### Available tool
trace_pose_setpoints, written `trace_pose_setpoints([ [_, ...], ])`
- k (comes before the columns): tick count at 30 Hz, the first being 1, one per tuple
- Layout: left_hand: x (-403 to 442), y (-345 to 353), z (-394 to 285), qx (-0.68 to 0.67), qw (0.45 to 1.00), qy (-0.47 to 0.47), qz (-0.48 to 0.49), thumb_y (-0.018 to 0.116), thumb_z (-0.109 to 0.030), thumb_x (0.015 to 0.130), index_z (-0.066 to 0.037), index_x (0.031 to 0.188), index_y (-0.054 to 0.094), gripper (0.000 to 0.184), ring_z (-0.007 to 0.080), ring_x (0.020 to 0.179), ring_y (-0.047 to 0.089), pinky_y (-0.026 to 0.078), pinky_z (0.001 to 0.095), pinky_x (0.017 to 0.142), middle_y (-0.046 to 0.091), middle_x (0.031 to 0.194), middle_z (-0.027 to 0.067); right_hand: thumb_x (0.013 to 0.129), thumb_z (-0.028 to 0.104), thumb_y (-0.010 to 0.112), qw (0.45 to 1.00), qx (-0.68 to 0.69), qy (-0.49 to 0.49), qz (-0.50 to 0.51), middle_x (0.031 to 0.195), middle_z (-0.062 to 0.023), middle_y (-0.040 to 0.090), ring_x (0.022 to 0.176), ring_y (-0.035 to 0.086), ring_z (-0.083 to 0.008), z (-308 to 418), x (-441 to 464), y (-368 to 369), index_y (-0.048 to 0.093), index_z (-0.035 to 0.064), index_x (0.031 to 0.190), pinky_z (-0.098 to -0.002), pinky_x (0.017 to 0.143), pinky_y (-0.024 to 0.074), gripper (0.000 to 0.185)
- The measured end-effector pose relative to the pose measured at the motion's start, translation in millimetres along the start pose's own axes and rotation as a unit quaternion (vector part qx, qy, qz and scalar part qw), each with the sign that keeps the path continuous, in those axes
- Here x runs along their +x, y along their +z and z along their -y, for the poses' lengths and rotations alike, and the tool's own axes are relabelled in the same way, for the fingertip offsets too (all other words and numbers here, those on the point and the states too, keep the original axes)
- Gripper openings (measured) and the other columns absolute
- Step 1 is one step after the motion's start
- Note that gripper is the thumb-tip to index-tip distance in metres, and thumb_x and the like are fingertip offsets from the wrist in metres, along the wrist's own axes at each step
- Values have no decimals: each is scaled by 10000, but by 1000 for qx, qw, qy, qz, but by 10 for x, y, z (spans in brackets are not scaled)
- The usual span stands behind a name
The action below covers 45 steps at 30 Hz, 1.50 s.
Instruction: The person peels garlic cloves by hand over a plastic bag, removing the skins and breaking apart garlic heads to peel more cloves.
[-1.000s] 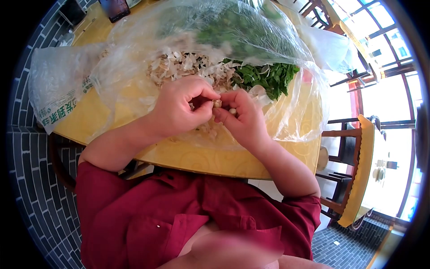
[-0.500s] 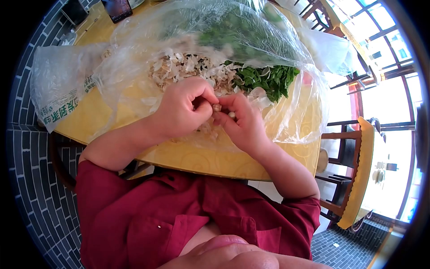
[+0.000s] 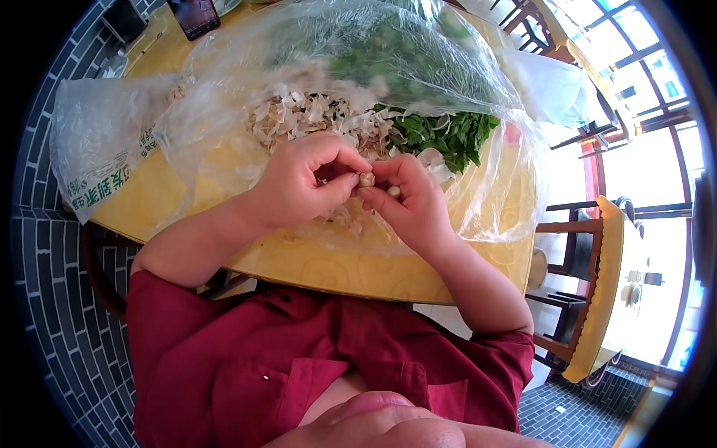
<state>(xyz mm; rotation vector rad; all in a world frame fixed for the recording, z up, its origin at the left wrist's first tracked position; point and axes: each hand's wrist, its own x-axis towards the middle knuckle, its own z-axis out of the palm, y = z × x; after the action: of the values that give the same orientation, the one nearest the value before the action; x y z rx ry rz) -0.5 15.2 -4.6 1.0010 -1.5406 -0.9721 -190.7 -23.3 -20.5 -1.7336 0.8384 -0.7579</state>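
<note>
Between my two hands is a small garlic clove, pinched at the fingertips. My left hand grips its left side with thumb and forefinger. My right hand pinches it from the right, and a second pale clove sits in the curl of its fingers. Just beyond the hands lies a heap of papery garlic skins. Green leaves lie right of the heap, partly under clear plastic.
A yellow-covered table bears all this. A printed plastic bag lies at the left, a phone at the far left. Another plastic bag is at the back right. Chairs and another table stand to the right.
The clove at my fingertips has turned slightly and shows more of its surface. Both hands remain together in nearly the same place, with small finger shifts.
</note>
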Motion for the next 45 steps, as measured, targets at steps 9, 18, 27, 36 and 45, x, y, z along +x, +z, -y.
trace_pose_setpoints([
  [9,-15,15,53,71,997,21,-30,612,38,749,-28,859,640,131,97,627,582,451,232,536,610,751,51,797,136,705,999,-48,-19,9,912,-108,650,797,647,-212,80,-4,2,558,28,1014,-314,664,513,284],
  [18,-24,49,14,147,987,42,-52,623,5,723,-37,810,572,109,167,607,557,446,283,534,569,726,70,789,117,698,996,-74,-42,7,859,-90,639,726,647,-192,185,-24,-1,566,37,994,-296,596,510,257],
  [27,-53,58,19,128,990,30,-41,525,76,785,-38,878,461,161,91,654,497,413,233,549,517,855,66,757,71,699,986,-84,-130,-66,807,-51,605,606,570,-99,127,-68,28,572,45,954,-233,509,459,236],
  [36,74,-101,59,138,984,4,-109,542,17,817,-23,864,520,65,117,687,546,435,264,572,523,801,71,831,29,612,992,101,-74,-11,839,-43,599,614,541,-77,55,-54,25,507,15,1064,-218,570,459,257],
  [45,104,-121,-19,171,978,112,-32,633,-26,798,-62,1004,623,209,105,686,540,443,238,585,581,901,51,891,58,581,977,200,57,55,906,-43,591,740,563,-71,172,32,-59,469,4,1135,-211,653,462,274],
])
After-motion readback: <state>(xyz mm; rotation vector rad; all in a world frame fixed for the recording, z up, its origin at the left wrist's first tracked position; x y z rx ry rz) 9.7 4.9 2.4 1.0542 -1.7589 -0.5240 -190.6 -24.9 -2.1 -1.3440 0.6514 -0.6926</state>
